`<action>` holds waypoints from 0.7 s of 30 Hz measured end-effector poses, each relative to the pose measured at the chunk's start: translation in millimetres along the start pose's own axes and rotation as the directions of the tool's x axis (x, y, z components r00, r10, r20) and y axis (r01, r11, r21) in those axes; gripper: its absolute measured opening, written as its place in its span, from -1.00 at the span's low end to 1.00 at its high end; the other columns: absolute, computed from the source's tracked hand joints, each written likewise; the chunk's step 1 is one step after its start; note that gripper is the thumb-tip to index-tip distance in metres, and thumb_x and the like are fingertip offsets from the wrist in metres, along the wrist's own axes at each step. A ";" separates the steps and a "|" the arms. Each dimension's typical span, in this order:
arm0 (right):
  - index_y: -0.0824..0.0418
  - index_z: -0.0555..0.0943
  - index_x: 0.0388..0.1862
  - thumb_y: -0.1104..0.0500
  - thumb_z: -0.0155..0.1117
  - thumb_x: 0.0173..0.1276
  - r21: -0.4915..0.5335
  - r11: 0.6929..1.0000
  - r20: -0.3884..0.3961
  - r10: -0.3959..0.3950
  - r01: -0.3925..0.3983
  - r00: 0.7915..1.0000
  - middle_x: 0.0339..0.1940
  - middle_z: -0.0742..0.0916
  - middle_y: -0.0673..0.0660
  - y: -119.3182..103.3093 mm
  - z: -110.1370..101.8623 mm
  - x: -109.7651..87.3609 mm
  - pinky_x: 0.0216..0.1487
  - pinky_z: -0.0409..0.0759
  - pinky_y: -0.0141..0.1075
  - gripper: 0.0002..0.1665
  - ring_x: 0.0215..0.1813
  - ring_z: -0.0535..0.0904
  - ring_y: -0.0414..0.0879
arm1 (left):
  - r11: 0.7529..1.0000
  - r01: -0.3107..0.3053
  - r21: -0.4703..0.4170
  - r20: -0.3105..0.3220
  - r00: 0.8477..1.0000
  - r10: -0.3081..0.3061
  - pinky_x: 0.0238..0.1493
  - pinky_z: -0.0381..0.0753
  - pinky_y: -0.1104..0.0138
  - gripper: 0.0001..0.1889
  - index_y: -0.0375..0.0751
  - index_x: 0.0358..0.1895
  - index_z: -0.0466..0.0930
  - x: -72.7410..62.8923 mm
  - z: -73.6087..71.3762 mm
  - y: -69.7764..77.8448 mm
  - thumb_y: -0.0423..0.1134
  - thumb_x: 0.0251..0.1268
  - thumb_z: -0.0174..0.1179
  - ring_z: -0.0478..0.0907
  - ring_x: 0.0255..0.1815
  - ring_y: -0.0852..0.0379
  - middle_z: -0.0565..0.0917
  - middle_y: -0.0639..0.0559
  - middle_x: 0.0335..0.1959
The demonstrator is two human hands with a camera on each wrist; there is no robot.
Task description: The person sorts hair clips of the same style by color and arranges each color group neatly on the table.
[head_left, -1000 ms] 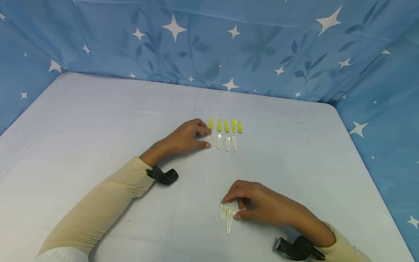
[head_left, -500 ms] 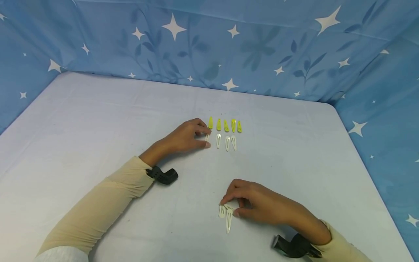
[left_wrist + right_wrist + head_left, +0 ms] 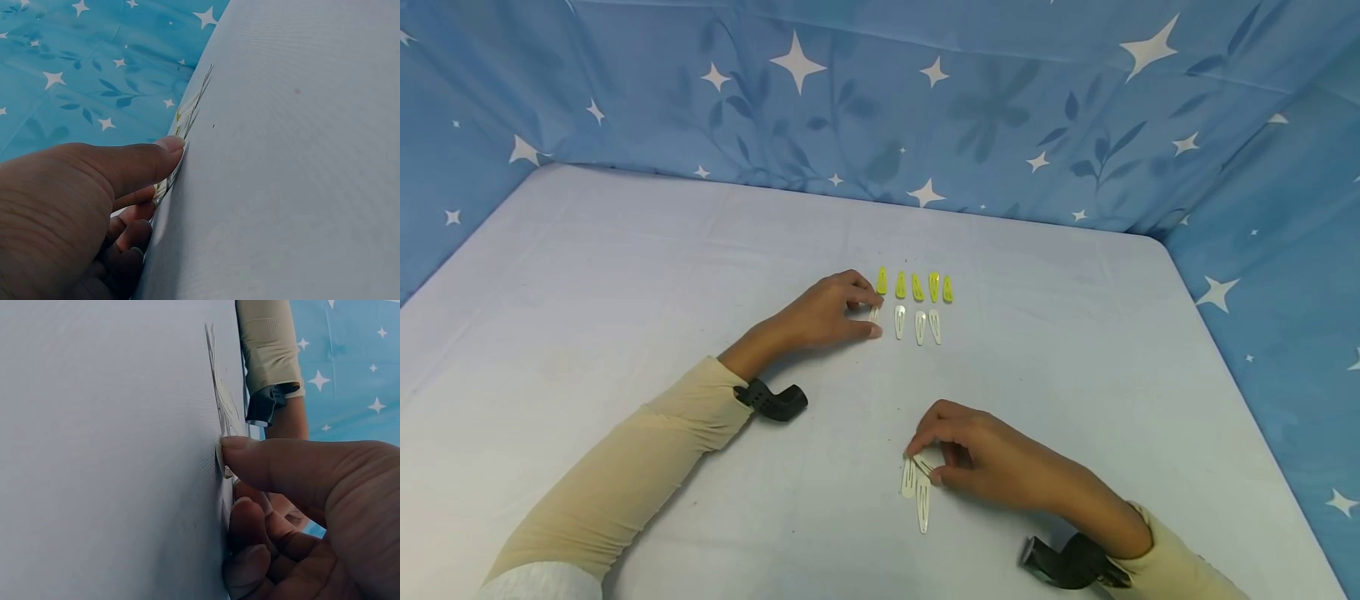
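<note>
At the left end of a row of white snap hair clips (image 3: 899,322), my left hand (image 3: 831,312) pinches one white hair clip (image 3: 874,314) lengthwise between thumb and index finger. Its fingertips partly cover that clip. Nearer to me, my right hand (image 3: 992,454) pinches a cream hair clip (image 3: 924,465) between thumb and forefinger, seen slanting in the head view. Two more cream clips lie on the cloth beside it, a left one (image 3: 909,478) and a lower one (image 3: 922,506). In the right wrist view the thumb (image 3: 275,464) presses the clip's edge.
Several yellow hair clips (image 3: 917,287) lie in a row just behind the white ones. White cloth (image 3: 700,250) covers the table, and a blue star-printed curtain (image 3: 865,100) borders it. A black wrist camera (image 3: 775,402) sits on each forearm.
My right hand has shifted slightly away from me and to the left, and the clip in its fingers now shows more. The left hand stays in place.
</note>
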State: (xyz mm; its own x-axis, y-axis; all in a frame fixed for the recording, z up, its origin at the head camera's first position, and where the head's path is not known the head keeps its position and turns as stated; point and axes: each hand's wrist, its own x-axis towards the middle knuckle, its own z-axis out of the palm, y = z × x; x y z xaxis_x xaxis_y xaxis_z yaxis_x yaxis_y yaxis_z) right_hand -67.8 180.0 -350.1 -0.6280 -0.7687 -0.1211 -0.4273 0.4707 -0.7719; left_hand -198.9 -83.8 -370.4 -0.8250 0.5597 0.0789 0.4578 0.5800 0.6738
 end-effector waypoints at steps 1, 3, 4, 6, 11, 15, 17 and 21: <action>-0.09 0.65 -0.01 0.34 0.40 0.24 -0.005 1.000 -0.002 -0.002 0.002 1.000 -0.12 0.57 -0.14 0.1 0.3 0.1 -0.27 0.51 -0.39 -0.58 -0.28 0.47 -0.22 | 1.000 0.000 -0.001 0.000 1.000 0.000 0.01 0.46 0.22 -0.52 -0.27 0.16 0.62 0.1 0.0 0.0 -0.17 0.16 0.41 0.47 -0.06 0.07 0.53 -0.06 0.02; -0.09 0.65 -0.01 0.34 0.40 0.24 -0.014 1.000 -0.005 -0.006 0.006 1.000 -0.11 0.57 -0.16 0.2 0.4 -0.1 -0.22 0.50 -0.38 -0.58 -0.23 0.48 -0.21 | 1.000 0.003 -0.004 0.001 1.000 -0.003 0.01 0.46 0.22 -0.51 -0.27 0.16 0.62 0.4 0.1 -0.2 -0.17 0.17 0.41 0.47 -0.05 0.07 0.53 -0.06 0.02; -0.09 0.64 -0.02 0.33 0.40 0.24 -0.018 1.000 -0.007 -0.008 0.008 1.000 -0.10 0.57 -0.16 0.1 0.4 -0.3 -0.20 0.50 -0.37 -0.59 -0.21 0.48 -0.20 | 1.000 0.005 -0.005 0.002 1.000 -0.005 0.02 0.46 0.22 -0.51 -0.27 0.16 0.62 0.4 0.2 -0.4 -0.17 0.17 0.41 0.47 -0.05 0.07 0.52 -0.06 0.02; -0.09 0.64 -0.02 0.33 0.40 0.25 -0.025 1.000 -0.015 -0.014 0.013 1.000 -0.10 0.58 -0.18 -0.1 0.4 -0.7 -0.18 0.49 -0.37 -0.60 -0.18 0.48 -0.19 | 1.000 0.007 -0.006 0.004 1.000 -0.007 0.02 0.46 0.23 -0.51 -0.27 0.17 0.62 0.7 0.3 -0.5 -0.17 0.17 0.41 0.47 -0.05 0.07 0.52 -0.06 0.02; -0.03 0.65 -0.05 0.38 0.37 0.24 -0.034 0.998 -0.051 -0.045 0.043 0.998 -0.15 0.61 -0.17 -0.1 1.5 -1.0 -0.19 0.50 -0.37 -0.61 -0.19 0.50 -0.20 | 1.000 0.003 -0.004 0.004 1.000 -0.003 0.01 0.46 0.23 -0.51 -0.27 0.16 0.62 0.4 0.9 -1.1 -0.17 0.17 0.41 0.46 -0.06 0.07 0.52 -0.06 0.02; 0.02 0.66 -0.09 0.43 0.33 0.25 -0.022 0.997 -0.087 -0.074 0.073 0.993 -0.24 0.63 -0.16 0.3 2.9 -0.8 -0.22 0.53 -0.38 -0.64 -0.23 0.53 -0.24 | 1.000 0.002 -0.002 0.003 1.000 -0.002 0.01 0.46 0.24 -0.51 -0.26 0.16 0.62 0.3 1.4 -1.4 -0.16 0.17 0.41 0.46 -0.06 0.08 0.52 -0.05 0.02; 0.04 0.66 -0.11 0.43 0.31 0.26 -0.004 0.996 -0.112 -0.086 0.086 0.990 -0.27 0.65 -0.16 0.3 2.8 -0.7 -0.25 0.55 -0.37 -0.66 -0.27 0.54 -0.25 | 1.000 0.003 -0.005 0.003 1.000 -0.003 0.01 0.45 0.23 -0.51 -0.26 0.17 0.62 0.5 1.7 -2.4 -0.16 0.17 0.41 0.46 -0.05 0.08 0.52 -0.05 0.03; 0.05 0.67 -0.13 0.38 0.31 0.31 0.023 0.994 -0.168 -0.098 0.103 0.981 -0.30 0.66 -0.14 -0.1 0.5 -0.6 -0.27 0.58 -0.35 -0.73 -0.31 0.56 -0.24 | 1.000 0.002 -0.014 0.002 1.000 -0.002 0.02 0.45 0.23 -0.50 -0.26 0.17 0.62 0.5 2.0 -3.6 -0.15 0.17 0.41 0.46 -0.05 0.08 0.52 -0.04 0.03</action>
State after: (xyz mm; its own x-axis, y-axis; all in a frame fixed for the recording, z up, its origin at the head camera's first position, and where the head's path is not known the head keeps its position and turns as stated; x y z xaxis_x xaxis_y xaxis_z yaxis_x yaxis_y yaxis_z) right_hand -67.1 180.2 -350.2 -0.6837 -0.7272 0.0618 -0.4748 0.3789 -0.7944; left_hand -200.3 -84.4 -374.2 -0.8253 0.5596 0.0757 0.4513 0.5731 0.6840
